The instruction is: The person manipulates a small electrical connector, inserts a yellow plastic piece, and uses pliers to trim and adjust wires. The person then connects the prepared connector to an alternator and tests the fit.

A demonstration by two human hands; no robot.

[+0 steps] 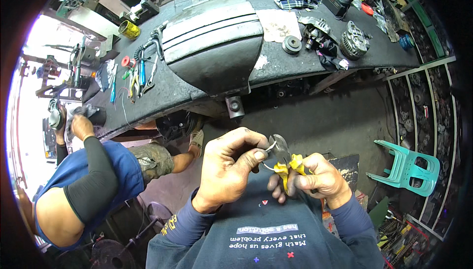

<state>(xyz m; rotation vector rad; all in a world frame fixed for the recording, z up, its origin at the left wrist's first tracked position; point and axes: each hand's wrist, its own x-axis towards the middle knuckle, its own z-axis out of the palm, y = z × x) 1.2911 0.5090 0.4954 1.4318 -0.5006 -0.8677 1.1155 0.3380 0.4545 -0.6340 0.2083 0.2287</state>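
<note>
In front of my chest, my right hand (pixel 317 176) is wrapped round the yellow handles of a pair of cutting pliers (pixel 281 149). The dark jaws point up and away from me, next to my left fingertips. My left hand (pixel 230 165) pinches a thin pale wire (pixel 268 167) between thumb and forefinger. Part of the wire curves down beside the plier handles; the rest is hidden by my fingers. Whether the jaws touch the wire I cannot tell.
Ahead stands a dark workbench (pixel 281 74) with a large vise (pixel 212 42). Alternator parts (pixel 354 41) lie to its right, hand tools (pixel 135 79) to its left. A co-worker (pixel 106 175) works at the left end. A green plastic stool (pixel 409 168) lies tipped at right, near metal shelving (pixel 433 99).
</note>
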